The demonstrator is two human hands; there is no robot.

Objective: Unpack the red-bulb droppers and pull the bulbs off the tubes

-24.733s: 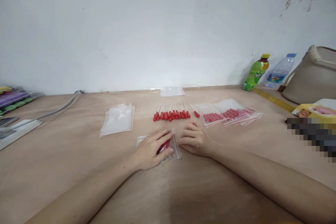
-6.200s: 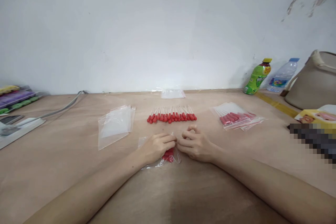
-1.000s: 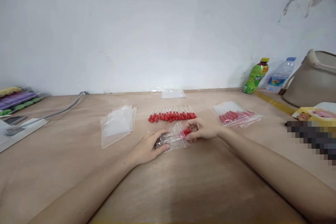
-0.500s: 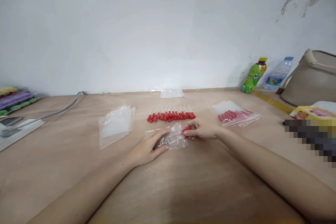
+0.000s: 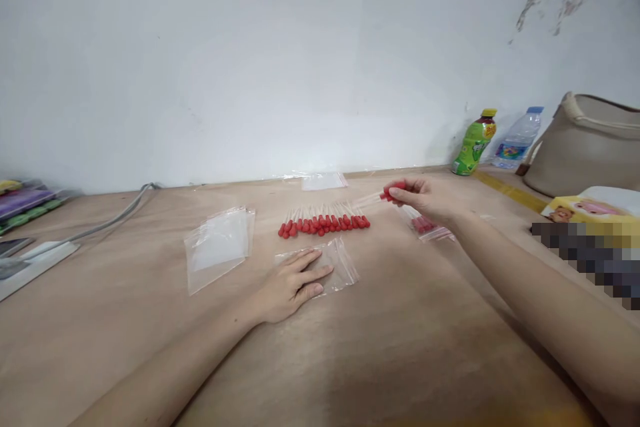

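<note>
My left hand (image 5: 295, 285) lies flat with its fingers spread on a clear zip bag (image 5: 340, 270), whose zip edge points right. Up and to the right, off the table, my right hand (image 5: 420, 199) pinches a few red-tipped sticks (image 5: 387, 193) by their red ends; their pale shafts point left. Between the hands and the wall, a row of red-tipped sticks (image 5: 325, 221) lies with red ends towards me. Below my right hand, partly hidden by it, are filled zip bags (image 5: 425, 225) with red-tipped sticks inside.
A stack of clear bags (image 5: 220, 247) lies at left, and another flat bag (image 5: 323, 181) rests by the wall. A power strip (image 5: 45, 267) with a grey cable sits far left. Right of the work stand a green bottle (image 5: 473, 147), a water bottle (image 5: 517, 140) and a beige handbag (image 5: 585, 147).
My right hand has moved up and right, away from the zip bag's mouth, with the red-tipped sticks in it. My left hand has flattened onto the bag.
</note>
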